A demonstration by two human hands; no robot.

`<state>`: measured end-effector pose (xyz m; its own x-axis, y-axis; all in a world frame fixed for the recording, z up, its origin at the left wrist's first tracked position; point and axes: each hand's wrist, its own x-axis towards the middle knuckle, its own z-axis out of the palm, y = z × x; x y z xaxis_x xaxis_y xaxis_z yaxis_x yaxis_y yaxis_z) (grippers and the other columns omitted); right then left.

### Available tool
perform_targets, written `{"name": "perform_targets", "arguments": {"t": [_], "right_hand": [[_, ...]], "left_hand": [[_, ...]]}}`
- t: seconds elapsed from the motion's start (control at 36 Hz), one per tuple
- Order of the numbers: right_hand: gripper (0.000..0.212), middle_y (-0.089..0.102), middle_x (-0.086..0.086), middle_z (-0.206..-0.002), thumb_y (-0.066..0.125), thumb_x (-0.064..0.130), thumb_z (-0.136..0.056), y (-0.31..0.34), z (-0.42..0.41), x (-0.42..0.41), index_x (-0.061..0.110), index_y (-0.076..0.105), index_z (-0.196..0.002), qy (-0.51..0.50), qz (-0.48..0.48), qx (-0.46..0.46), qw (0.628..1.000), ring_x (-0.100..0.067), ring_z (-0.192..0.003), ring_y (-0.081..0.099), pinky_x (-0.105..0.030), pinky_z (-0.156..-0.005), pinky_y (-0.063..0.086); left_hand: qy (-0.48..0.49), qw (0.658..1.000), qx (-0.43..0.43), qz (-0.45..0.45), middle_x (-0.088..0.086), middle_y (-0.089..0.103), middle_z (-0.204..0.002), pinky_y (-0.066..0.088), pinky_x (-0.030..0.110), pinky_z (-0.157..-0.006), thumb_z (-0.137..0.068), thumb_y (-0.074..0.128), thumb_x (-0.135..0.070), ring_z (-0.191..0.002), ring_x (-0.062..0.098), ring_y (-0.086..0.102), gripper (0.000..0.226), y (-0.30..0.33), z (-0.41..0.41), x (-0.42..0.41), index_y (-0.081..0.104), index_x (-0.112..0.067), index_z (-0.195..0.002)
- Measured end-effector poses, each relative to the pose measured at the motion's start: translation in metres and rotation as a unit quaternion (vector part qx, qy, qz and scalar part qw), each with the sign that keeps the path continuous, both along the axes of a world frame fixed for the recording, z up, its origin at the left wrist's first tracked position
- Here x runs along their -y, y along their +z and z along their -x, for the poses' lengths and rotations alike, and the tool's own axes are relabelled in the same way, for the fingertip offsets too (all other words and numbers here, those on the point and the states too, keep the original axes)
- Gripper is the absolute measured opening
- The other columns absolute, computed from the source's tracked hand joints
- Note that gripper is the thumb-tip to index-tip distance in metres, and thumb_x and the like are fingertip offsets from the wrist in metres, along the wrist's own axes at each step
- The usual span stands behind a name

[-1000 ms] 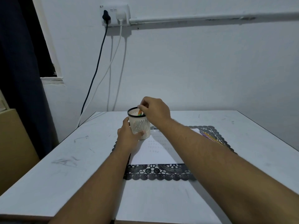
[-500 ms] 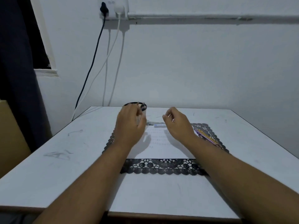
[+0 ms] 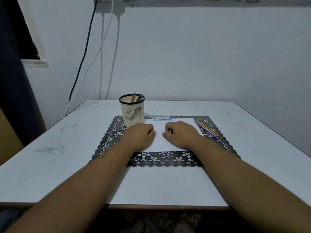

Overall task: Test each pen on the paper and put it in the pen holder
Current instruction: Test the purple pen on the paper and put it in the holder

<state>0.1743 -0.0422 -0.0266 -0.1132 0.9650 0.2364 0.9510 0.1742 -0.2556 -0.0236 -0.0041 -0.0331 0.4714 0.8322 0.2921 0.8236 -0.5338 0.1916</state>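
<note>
Both your hands have dropped from the cream slotted plastic pen holder (image 3: 132,111) onto the white paper sheet (image 3: 158,140). Left hand (image 3: 140,134) and right hand (image 3: 180,134) rest curled, each grip empty, likely resetting. Untested coloured pens (image 3: 207,129) lie right of the paper.

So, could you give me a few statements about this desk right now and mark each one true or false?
1. The pen holder lies tipped over. False: it stands upright on the black lace mat.
2. Pens stand in the pen holder. True.
3. The left hand grips the pen holder. False: it rests on the paper, apart from it.
4. More pens lie right of the paper. True.
5. The right hand rests with fingers curled. True.
</note>
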Motion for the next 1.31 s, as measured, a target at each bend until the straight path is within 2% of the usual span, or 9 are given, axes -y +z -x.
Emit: {"name": "perform_targets", "arguments": {"t": [0.19,0.28,0.36,0.44,0.61,0.75,1.0,1.17,1.31], "right_hand": [[0.02,0.063,0.008,-0.077,0.066,0.04,-0.096,0.02,-0.039,0.003,0.025,0.061,-0.082,-0.102,-0.064,-0.148,0.982,-0.015,-0.069,0.057,-0.03,-0.06,0.041],[0.015,0.067,0.009,-0.084,0.072,0.036,-0.088,0.029,-0.074,0.005,0.026,0.064,-0.082,-0.18,-0.084,-0.178,0.964,-0.016,-0.077,0.064,-0.032,-0.068,0.05],[0.006,0.07,0.008,-0.079,0.071,0.023,-0.08,0.029,-0.101,0.011,0.021,0.066,-0.078,-0.232,-0.076,-0.216,0.945,-0.017,-0.077,0.066,-0.033,-0.072,0.053],[0.006,0.069,0.0,-0.082,0.069,0.018,-0.083,0.024,-0.116,0.014,0.016,0.067,-0.079,-0.256,-0.043,-0.227,0.939,-0.023,-0.075,0.063,-0.03,-0.065,0.048],[0.019,0.064,-0.002,-0.083,0.082,0.019,-0.081,0.021,-0.117,0.012,0.016,0.064,-0.076,-0.255,0.055,-0.228,0.938,-0.023,-0.083,0.058,-0.027,-0.059,0.037],[0.023,0.064,0.0,-0.086,0.086,0.017,-0.077,0.021,-0.114,0.013,0.015,0.064,-0.084,-0.251,0.037,-0.238,0.937,-0.021,-0.083,0.058,-0.027,-0.059,0.038],[0.027,0.058,-0.004,-0.07,0.086,0.021,-0.075,0.022,-0.114,0.013,0.013,0.061,-0.07,-0.25,0.065,-0.223,0.94,-0.021,-0.069,0.052,-0.031,-0.062,0.036],[0.021,0.065,-0.008,-0.072,0.079,0.023,-0.076,0.023,-0.1,0.016,0.006,0.069,-0.074,-0.262,0.079,-0.175,0.946,-0.027,-0.076,0.062,-0.029,-0.064,0.043],[0.034,0.05,0.001,-0.045,0.068,0.022,-0.082,0.028,-0.091,0.017,0.015,0.052,-0.053,-0.227,0.012,-0.235,0.945,-0.021,-0.051,0.048,-0.029,-0.058,0.039]], "left_hand": [[-0.015,1.0,0.019,0.016,-0.004,0.059,-0.077,0.041,0.033,-0.062,-0.103,0.045,-0.039,-0.073,0.015,0.055,0.036,-0.001,0.003,0.004,0.048,-0.024,-0.071],[-0.02,0.999,0.027,0.016,-0.005,0.058,-0.075,0.042,0.033,-0.061,-0.102,0.047,-0.04,-0.072,0.015,0.055,0.037,0.0,0.003,0.002,0.049,-0.023,-0.07],[-0.022,0.999,0.03,0.019,-0.005,0.059,-0.075,0.045,0.034,-0.064,-0.102,0.048,-0.04,-0.072,0.014,0.055,0.037,0.0,0.003,0.002,0.049,-0.023,-0.07],[-0.021,0.999,0.03,0.025,-0.005,0.059,-0.074,0.042,0.033,-0.062,-0.102,0.049,-0.041,-0.072,0.014,0.055,0.037,-0.002,0.005,0.002,0.049,-0.023,-0.07],[-0.023,0.999,0.039,0.029,-0.006,0.059,-0.074,0.039,0.032,-0.059,-0.102,0.05,-0.04,-0.071,0.013,0.055,0.037,0.0,0.004,0.003,0.05,-0.023,-0.069],[-0.026,0.998,0.041,0.035,-0.005,0.06,-0.074,0.042,0.033,-0.061,-0.101,0.05,-0.04,-0.071,0.015,0.056,0.037,0.002,0.004,0.003,0.052,-0.021,-0.07],[-0.028,0.998,0.042,0.04,-0.006,0.059,-0.074,0.036,0.032,-0.059,-0.101,0.05,-0.04,-0.072,0.013,0.056,0.037,0.004,0.001,0.005,0.052,-0.022,-0.069],[-0.026,0.998,0.036,0.044,-0.005,0.06,-0.073,0.036,0.032,-0.058,-0.101,0.049,-0.04,-0.07,0.013,0.055,0.037,0.0,0.005,0.006,0.052,-0.021,-0.07],[-0.042,0.997,0.064,0.026,-0.006,0.058,-0.076,0.044,0.034,-0.063,-0.1,0.052,-0.037,-0.071,0.01,0.054,0.033,0.001,0.005,0.005,0.053,-0.021,-0.072]]}}
